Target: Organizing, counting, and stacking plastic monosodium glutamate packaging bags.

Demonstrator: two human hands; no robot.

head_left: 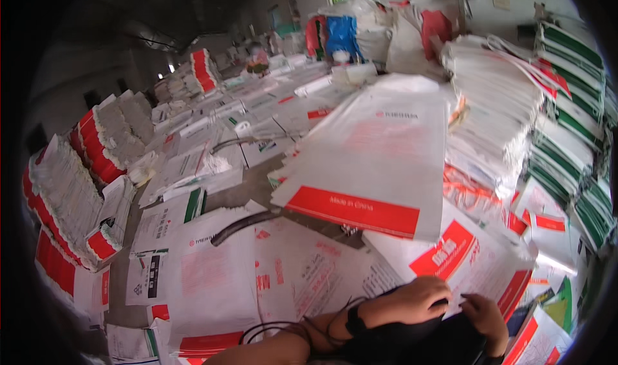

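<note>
Both my hands are low in the view, above the black cloth (412,340) over my lap. My left hand (413,300) has its fingers curled in, and a dark band (355,320) circles its wrist. Bent fingers show on my right hand (487,317), just to the right and apart from the left. What either hand holds, if anything, is too small or hidden to make out. Right beyond them lies a white woven sack (418,252) with red panels. Farther off, a thick pile of flat white sacks (393,152) has a red band along its near edge.
Flat printed sacks (219,268) cover much of the floor. A black strip (244,226) lies across them, and thin black cord (277,326) loops by my left forearm. Bundled sacks (64,194) stand at left; tall stacks (496,101) rise at right. A blue bag (342,38) sits far back.
</note>
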